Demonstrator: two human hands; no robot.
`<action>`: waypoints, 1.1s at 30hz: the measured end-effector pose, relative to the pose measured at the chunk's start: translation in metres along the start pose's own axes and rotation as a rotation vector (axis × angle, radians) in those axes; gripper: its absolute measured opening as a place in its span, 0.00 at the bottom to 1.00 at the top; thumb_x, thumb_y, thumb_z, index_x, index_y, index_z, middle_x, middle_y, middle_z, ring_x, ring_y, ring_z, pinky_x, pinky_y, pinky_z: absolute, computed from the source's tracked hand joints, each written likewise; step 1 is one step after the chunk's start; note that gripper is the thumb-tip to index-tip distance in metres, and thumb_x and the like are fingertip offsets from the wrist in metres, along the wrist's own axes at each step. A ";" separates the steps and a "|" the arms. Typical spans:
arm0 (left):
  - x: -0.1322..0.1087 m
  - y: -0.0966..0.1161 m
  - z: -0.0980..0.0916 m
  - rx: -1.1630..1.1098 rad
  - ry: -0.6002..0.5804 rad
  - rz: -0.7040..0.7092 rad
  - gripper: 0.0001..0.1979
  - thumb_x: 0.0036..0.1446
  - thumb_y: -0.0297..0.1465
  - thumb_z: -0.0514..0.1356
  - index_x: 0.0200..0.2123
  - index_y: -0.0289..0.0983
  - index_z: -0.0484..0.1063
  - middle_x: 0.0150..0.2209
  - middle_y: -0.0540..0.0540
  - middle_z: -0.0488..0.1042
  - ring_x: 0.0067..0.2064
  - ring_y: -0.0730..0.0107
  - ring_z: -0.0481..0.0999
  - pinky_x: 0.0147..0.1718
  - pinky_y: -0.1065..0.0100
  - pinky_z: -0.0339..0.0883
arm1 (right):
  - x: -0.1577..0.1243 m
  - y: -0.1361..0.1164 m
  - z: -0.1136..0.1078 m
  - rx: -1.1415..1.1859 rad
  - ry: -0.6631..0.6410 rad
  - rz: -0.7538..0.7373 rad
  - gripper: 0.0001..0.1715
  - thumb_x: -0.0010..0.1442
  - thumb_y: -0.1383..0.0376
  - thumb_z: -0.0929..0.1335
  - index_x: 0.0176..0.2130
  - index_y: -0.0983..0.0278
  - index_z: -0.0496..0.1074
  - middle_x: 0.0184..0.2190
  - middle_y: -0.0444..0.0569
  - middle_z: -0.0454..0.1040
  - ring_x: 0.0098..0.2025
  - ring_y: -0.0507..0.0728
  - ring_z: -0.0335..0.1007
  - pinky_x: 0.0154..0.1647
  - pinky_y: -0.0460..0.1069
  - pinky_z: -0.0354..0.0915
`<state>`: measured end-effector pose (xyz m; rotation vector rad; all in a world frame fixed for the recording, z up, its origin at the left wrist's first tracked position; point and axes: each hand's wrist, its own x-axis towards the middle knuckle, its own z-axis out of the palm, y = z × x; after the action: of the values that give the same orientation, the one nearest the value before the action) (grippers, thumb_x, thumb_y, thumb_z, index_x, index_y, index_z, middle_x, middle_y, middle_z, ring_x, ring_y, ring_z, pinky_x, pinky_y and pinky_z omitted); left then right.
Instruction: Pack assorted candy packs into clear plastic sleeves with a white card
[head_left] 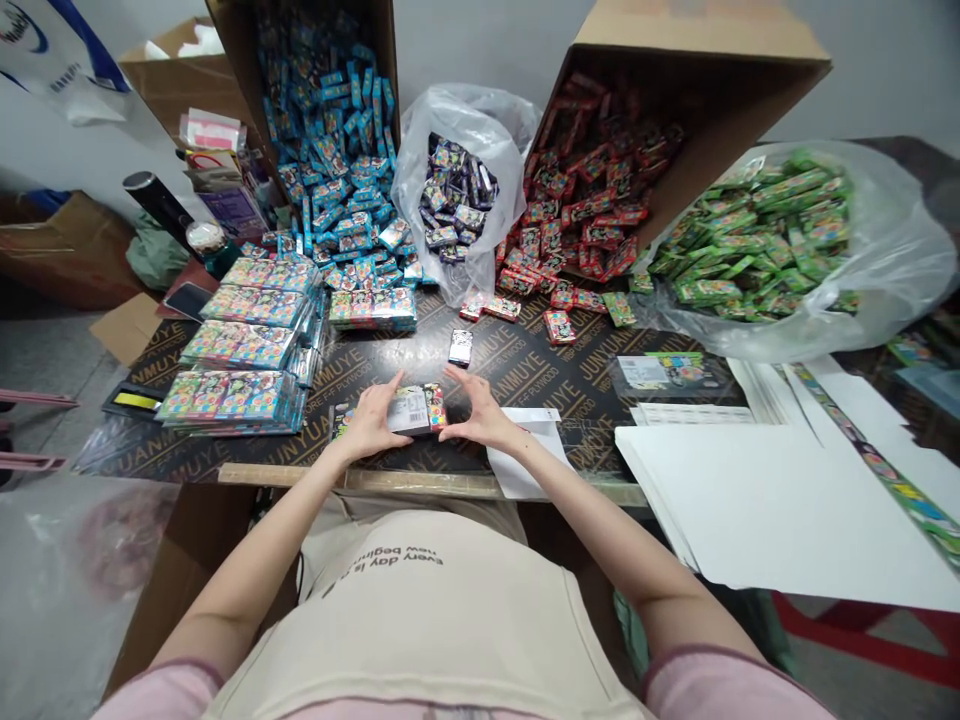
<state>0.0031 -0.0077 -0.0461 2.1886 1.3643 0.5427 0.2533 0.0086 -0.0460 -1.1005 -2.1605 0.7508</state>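
My left hand (373, 422) and my right hand (478, 415) press in on the two ends of a small bundle of colourful packets (417, 409) with a white label on top, resting on the dark plywood table (540, 375) near its front edge. Both hands' fingers curl round the bundle. A single purple packet (460, 347) lies just beyond it. A white paper slip (532, 450) sits under my right wrist.
Stacks of finished packs (247, 345) stand at left. Tipped boxes spill blue packets (337, 160) and red packets (581, 200); clear bags hold purple packets (454, 200) and green packets (757, 235). White sheets (772, 500) cover the right side.
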 end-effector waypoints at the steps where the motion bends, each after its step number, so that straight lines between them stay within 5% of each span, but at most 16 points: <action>1: 0.001 0.000 -0.001 0.000 0.034 -0.022 0.62 0.38 0.35 0.72 0.69 0.42 0.36 0.54 0.40 0.67 0.55 0.50 0.67 0.56 0.51 0.57 | 0.000 -0.003 0.001 -0.034 0.054 0.036 0.60 0.48 0.47 0.74 0.68 0.59 0.45 0.58 0.57 0.67 0.61 0.67 0.60 0.61 0.63 0.50; 6: 0.006 -0.003 0.002 0.037 0.068 -0.019 0.61 0.39 0.39 0.72 0.69 0.40 0.37 0.52 0.40 0.68 0.53 0.52 0.68 0.54 0.53 0.59 | 0.001 -0.012 0.002 -0.034 -0.037 -0.038 0.39 0.65 0.55 0.63 0.68 0.57 0.44 0.52 0.53 0.74 0.60 0.61 0.63 0.62 0.63 0.46; 9: 0.006 -0.009 0.009 0.119 0.029 -0.016 0.57 0.42 0.40 0.70 0.69 0.41 0.40 0.54 0.39 0.68 0.54 0.51 0.67 0.54 0.52 0.59 | 0.018 0.018 -0.017 -0.110 0.182 0.124 0.33 0.66 0.56 0.61 0.66 0.59 0.51 0.53 0.55 0.73 0.58 0.61 0.63 0.61 0.62 0.49; 13: 0.006 -0.019 0.023 0.225 -0.001 0.035 0.46 0.47 0.47 0.65 0.67 0.41 0.52 0.54 0.36 0.68 0.55 0.43 0.67 0.55 0.47 0.59 | 0.040 0.101 -0.081 -0.384 0.388 0.531 0.36 0.60 0.55 0.67 0.63 0.63 0.59 0.65 0.63 0.56 0.65 0.69 0.50 0.59 0.66 0.50; 17: 0.006 -0.022 0.033 0.210 0.045 0.026 0.43 0.46 0.50 0.63 0.65 0.47 0.58 0.52 0.35 0.71 0.53 0.38 0.68 0.54 0.44 0.60 | 0.033 0.176 -0.157 -0.539 0.544 0.899 0.42 0.59 0.59 0.69 0.66 0.66 0.53 0.69 0.70 0.41 0.69 0.72 0.38 0.60 0.68 0.45; 21: 0.006 -0.024 0.037 0.183 0.072 0.018 0.42 0.45 0.49 0.63 0.64 0.51 0.58 0.52 0.38 0.72 0.53 0.39 0.70 0.53 0.45 0.61 | 0.021 0.209 -0.201 -0.445 0.698 1.055 0.38 0.58 0.66 0.67 0.64 0.71 0.55 0.64 0.74 0.53 0.66 0.72 0.46 0.60 0.69 0.42; 24: 0.004 -0.026 0.035 0.203 0.046 0.022 0.42 0.46 0.49 0.63 0.65 0.52 0.56 0.53 0.38 0.71 0.53 0.41 0.69 0.54 0.45 0.61 | 0.023 0.205 -0.202 -0.284 0.732 0.951 0.28 0.61 0.66 0.62 0.60 0.72 0.62 0.55 0.68 0.68 0.59 0.69 0.60 0.59 0.66 0.49; 28: 0.008 -0.013 0.022 0.158 -0.007 -0.020 0.41 0.44 0.49 0.66 0.62 0.47 0.62 0.53 0.37 0.70 0.55 0.43 0.68 0.59 0.44 0.55 | 0.032 0.162 -0.163 0.071 0.627 0.681 0.25 0.63 0.57 0.59 0.52 0.68 0.70 0.41 0.55 0.76 0.38 0.59 0.73 0.42 0.54 0.67; 30: 0.016 0.005 0.014 0.011 0.036 -0.102 0.41 0.43 0.48 0.67 0.61 0.43 0.65 0.53 0.38 0.70 0.57 0.45 0.67 0.60 0.45 0.53 | 0.033 0.126 -0.136 0.301 0.351 0.529 0.26 0.61 0.52 0.62 0.50 0.65 0.73 0.35 0.49 0.77 0.30 0.55 0.72 0.34 0.51 0.69; 33: 0.032 0.036 0.005 -0.482 0.124 -0.299 0.32 0.48 0.47 0.64 0.56 0.40 0.70 0.48 0.41 0.73 0.52 0.56 0.72 0.53 0.55 0.63 | 0.031 0.063 -0.100 0.486 -0.154 0.213 0.24 0.61 0.51 0.64 0.49 0.62 0.75 0.40 0.47 0.78 0.37 0.56 0.73 0.41 0.52 0.69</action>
<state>0.0447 0.0070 -0.0266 1.5594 1.4137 0.8045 0.3424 0.0872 -0.0160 -1.0413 -1.8466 1.4098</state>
